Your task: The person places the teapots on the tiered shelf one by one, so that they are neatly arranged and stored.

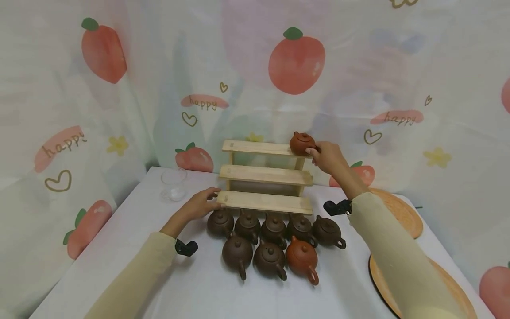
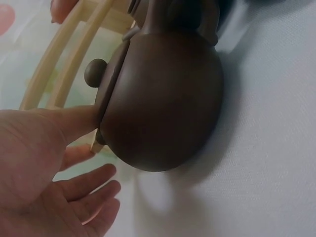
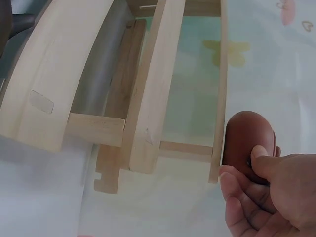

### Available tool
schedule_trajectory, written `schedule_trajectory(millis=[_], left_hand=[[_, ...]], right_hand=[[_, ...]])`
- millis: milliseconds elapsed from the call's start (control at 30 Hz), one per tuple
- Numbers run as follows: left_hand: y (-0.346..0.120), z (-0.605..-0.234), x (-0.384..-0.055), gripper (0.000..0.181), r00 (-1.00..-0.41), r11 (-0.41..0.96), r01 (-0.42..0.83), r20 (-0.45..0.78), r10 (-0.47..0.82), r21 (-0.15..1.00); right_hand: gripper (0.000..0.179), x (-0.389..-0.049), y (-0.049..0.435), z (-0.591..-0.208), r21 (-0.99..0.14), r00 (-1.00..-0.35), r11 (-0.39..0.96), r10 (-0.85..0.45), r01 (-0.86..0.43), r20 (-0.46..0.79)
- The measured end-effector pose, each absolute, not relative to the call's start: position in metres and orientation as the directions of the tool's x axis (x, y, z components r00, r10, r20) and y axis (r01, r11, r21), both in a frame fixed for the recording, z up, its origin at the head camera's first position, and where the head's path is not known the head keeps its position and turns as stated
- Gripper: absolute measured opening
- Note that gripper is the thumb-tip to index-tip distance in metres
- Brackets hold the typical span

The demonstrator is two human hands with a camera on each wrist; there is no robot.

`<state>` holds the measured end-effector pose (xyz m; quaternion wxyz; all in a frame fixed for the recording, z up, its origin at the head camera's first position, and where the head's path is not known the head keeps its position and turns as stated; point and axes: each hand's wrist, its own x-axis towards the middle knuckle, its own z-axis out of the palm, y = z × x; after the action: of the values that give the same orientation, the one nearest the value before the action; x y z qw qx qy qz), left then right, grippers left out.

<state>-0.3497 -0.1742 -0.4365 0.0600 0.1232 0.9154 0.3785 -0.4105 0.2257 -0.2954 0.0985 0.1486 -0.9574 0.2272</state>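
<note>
Right hand (image 1: 328, 157): grips the small red teapot (image 1: 300, 145) by its handle.
Left hand (image 1: 199, 204): pinches the lowest board (image 1: 267, 201) at its left end, outer fingers loose.
Perch: teapot at the top board's (image 1: 259, 148) right end, spout angled away leftward, handle toward the right hand, the nearer one.
Bench (image 1: 191, 283): dark teapots (image 1: 237, 252) before the wooden stand (image 1: 267, 174).

1. Head: looks forward and down over bench (image 1: 191, 294) — widest view.
2. Left wrist: turned sideways, close on dark teapot (image 2: 163, 103).
3. Right wrist: tilted, near wooden rack (image 3: 160, 69) — all three views share it.
</note>
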Motion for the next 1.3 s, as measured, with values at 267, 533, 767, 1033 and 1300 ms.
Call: schedule_trajectory(millis=[267, 533, 767, 1033, 1300], left_hand=[[-0.174, -0.435, -0.35, 0.067, -0.961, 0.691, 0.19, -0.013, 0.278, 0.698], [-0.174, -0.436, -0.352, 0.068, -0.959, 0.691, 0.186, -0.023, 0.281, 0.698], [-0.176, -0.437, -0.352, 0.068, -0.96, 0.697, 0.191, -0.016, 0.279, 0.692], [-0.176, -0.437, -0.352, 0.068, -0.961, 0.696, 0.187, -0.019, 0.277, 0.693], [-0.174, -0.437, -0.35, 0.069, -0.961, 0.687, 0.178, -0.027, 0.277, 0.705]], right_hand=[[0.033, -0.416, 0.225, -0.296, -0.412, -0.953, 0.865, -0.216, -0.288, 0.212], [0.04, -0.41, 0.231, -0.295, -0.424, -0.967, 0.872, -0.191, -0.247, 0.171], [0.053, -0.391, 0.257, -0.299, -0.389, -0.978, 0.898, -0.193, -0.207, 0.075], [0.049, -0.348, 0.297, -0.334, -0.412, -0.946, 0.859, -0.323, -0.304, 0.025], [0.062, -0.291, 0.307, -0.373, -0.328, -0.95, 0.93, -0.242, -0.169, -0.199]])
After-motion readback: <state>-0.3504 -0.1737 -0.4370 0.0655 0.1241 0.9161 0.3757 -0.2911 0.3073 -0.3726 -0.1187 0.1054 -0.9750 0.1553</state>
